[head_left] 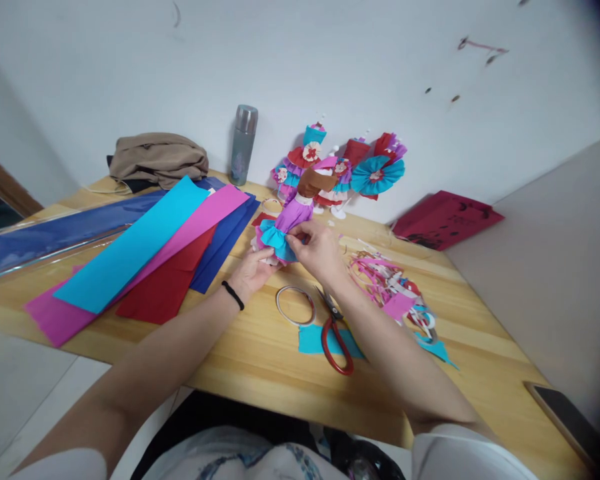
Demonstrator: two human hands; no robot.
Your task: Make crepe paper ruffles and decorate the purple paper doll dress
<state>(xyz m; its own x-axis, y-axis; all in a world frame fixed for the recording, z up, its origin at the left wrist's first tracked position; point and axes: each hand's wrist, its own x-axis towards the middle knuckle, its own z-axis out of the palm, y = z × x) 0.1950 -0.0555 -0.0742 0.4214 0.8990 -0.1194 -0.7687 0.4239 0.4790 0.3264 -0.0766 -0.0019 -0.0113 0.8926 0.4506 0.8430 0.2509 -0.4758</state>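
A small doll-like dress form [295, 212] in purple crepe paper, with a brown top, leans over the wooden table between my hands. A turquoise ruffle [271, 233] and a pale frilled hem run around its skirt. My left hand [253, 270] is closed around the bottom of the skirt from the near left. With thumb and forefinger, my right hand [321, 251] pinches the ruffle's right side. Nearer me lie red-handled scissors [334, 316], a ring-shaped roll of tape [279, 307] and a turquoise paper piece [310, 340]. The fingertips partly hide the skirt.
Turquoise [135, 243], pink and red paper sheets and a plastic-wrapped blue pack [65, 230] lie left. Finished paper dresses [311, 152], a flask [243, 150] and folded cloth [160, 157] stand at the back. Paper scraps [380, 280], a red bag [445, 219] and a phone [563, 417] are right.
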